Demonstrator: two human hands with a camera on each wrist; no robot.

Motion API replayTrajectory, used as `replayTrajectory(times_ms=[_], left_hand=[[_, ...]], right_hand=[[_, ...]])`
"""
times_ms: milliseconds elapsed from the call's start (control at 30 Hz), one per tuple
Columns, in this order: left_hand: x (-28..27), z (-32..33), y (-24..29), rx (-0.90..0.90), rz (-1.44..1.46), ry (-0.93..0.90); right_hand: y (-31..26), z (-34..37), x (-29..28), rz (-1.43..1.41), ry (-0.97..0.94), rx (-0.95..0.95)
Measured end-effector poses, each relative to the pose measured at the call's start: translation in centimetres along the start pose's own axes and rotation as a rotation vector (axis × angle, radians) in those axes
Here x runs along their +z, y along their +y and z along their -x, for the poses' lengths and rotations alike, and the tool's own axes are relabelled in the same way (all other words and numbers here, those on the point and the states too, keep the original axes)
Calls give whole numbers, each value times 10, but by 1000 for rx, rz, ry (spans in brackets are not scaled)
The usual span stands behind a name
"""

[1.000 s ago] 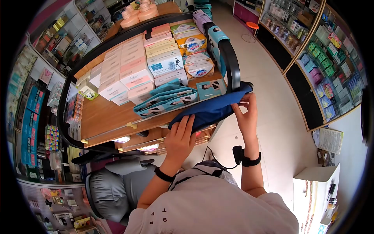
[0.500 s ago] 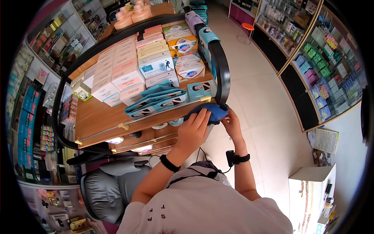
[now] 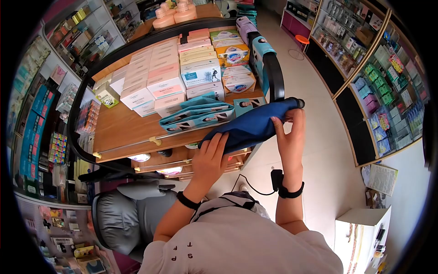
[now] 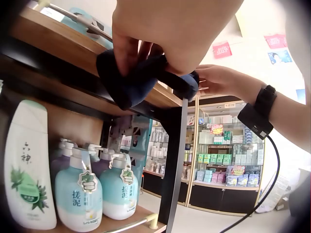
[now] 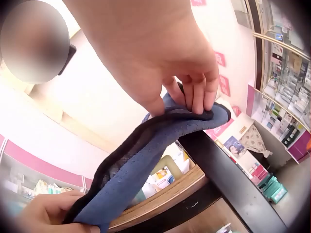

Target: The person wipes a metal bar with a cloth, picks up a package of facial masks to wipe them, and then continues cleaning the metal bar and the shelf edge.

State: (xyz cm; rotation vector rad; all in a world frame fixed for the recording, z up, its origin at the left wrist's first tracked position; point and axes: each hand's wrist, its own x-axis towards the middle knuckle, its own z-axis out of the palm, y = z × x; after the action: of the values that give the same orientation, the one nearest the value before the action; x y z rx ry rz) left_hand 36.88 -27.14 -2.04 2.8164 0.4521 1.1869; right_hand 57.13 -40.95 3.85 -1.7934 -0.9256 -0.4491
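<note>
A long blue cloth item (image 3: 251,125) with black edging stretches between my two hands, in front of the shelf's near right corner. My left hand (image 3: 209,159) grips its left end, fingers over the top, and in the left wrist view the dark cloth (image 4: 129,87) bunches beneath those fingers. The right hand (image 3: 290,139) pinches the other end between thumb and fingers. Seen from the right wrist, the black edging (image 5: 109,160) runs along a fold of the cloth, overlapping the black shelf frame (image 5: 218,165). The exact kind of item cannot be told.
The wooden shelf (image 3: 118,137) bears stacked boxes (image 3: 164,84), teal packets (image 3: 200,118) and a low front rail. Pump bottles (image 4: 77,194) stand on a lower tier. A grey chair (image 3: 123,219) is at the left, glass display cases (image 3: 383,86) at the right.
Half a second ago the cloth was bunched small at the shelf corner with the hands close together. Now the hands are apart and the cloth is spread, much as one second ago.
</note>
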Motion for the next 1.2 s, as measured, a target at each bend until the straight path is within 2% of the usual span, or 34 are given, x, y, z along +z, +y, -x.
replayTrajectory(times_ms=[233, 300, 400, 500, 633, 767, 900, 967, 1100, 1200], left_hand=[[-2, -1, 1, -42, 35, 24], [-1, -5, 2, -48, 48, 16], [4, -15, 4, -15, 86, 3], [12, -25, 13, 39, 123, -32], [33, -36, 28, 134, 144, -59], [49, -43, 38, 187, 140, -41], [50, -41, 41, 203, 114, -57], [50, -38, 37, 210, 92, -57], [39, -29, 32, 139, 77, -29], [24, -16, 17, 78, 25, -6]], right_hand=[[39, 17, 23, -224, -7, 172], [54, 26, 21, -226, -63, 194], [84, 44, 24, -324, -298, 327], [116, 68, 40, -426, -331, 420], [138, 88, 53, -381, -352, 397], [159, 103, 62, -469, -357, 386], [158, 106, 57, -434, -392, 436], [166, 110, 59, -281, -308, 324], [114, 80, 40, -286, -245, 233], [75, 54, 25, -400, -98, 221]])
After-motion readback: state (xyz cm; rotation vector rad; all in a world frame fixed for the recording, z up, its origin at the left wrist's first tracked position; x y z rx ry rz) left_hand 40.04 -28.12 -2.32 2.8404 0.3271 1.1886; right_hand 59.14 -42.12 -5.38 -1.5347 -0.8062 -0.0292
